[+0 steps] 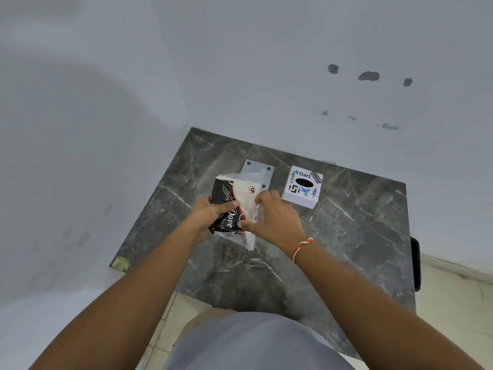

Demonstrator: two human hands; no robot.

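- Head view: left hand (210,218) grips packet (240,201); right hand (277,222) pinches its clear wrapper.
- Packet contents not yet out; box (296,199) likely awaits filling.

Glossy clear plastic wrapper (237,206), smooth matt white box (302,186), polished dark marble tabletop (346,236)

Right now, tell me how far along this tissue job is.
Early. Done: the clear wrap of the pack looks loose at both ends. In hand: the left hand grips its dark side while the right hand pinches the wrap. Left: getting the tissues out and, likely, into the box, which stands apart on the table with nothing showing in its slot.
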